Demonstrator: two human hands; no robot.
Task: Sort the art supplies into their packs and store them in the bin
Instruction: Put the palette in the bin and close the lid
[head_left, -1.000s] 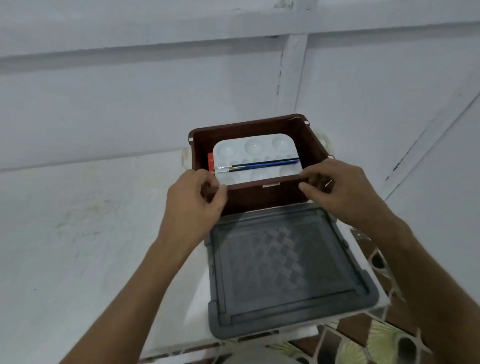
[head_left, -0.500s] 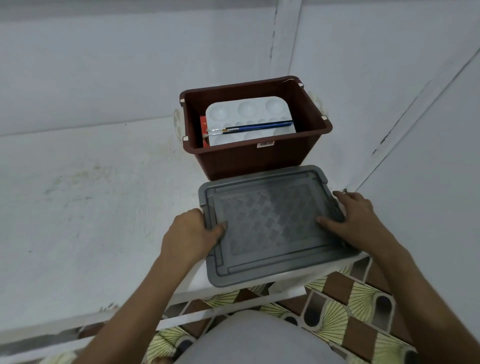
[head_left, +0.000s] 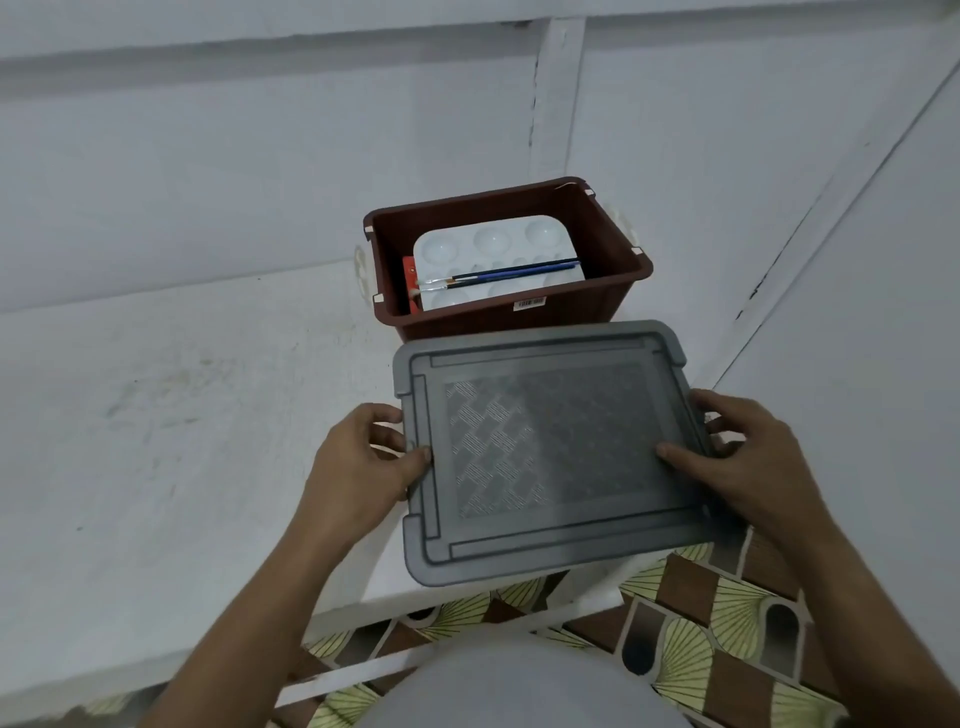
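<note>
We hold the grey lid (head_left: 545, 452) in both hands, just in front of the bin (head_left: 511, 260). Our left hand (head_left: 358, 462) grips the lid's left edge, thumb on top and fingers curled round the rim. Our right hand (head_left: 737, 457) grips the right edge the same way, thumb pressed flat on the patterned top, fingers wrapped past the edge. The lid tilts a little, its far edge overlapping the bin's near wall in our view (whether the two touch, we cannot tell).

The brown bin sits open on the white table (head_left: 156, 415), near the corner of the wall. Inside it lies a white palette (head_left: 493, 244), and across the palette rest two brushes (head_left: 509, 273) with dark blue handles, bristles pointing left. A red pack (head_left: 409, 273) shows as a sliver along the palette's left side, mostly hidden beneath it. A small barcode sticker (head_left: 529, 303) sits on the bin's near rim.

Below the table edge we see a patterned floor (head_left: 727, 613) of brown and pale green tiles.
</note>
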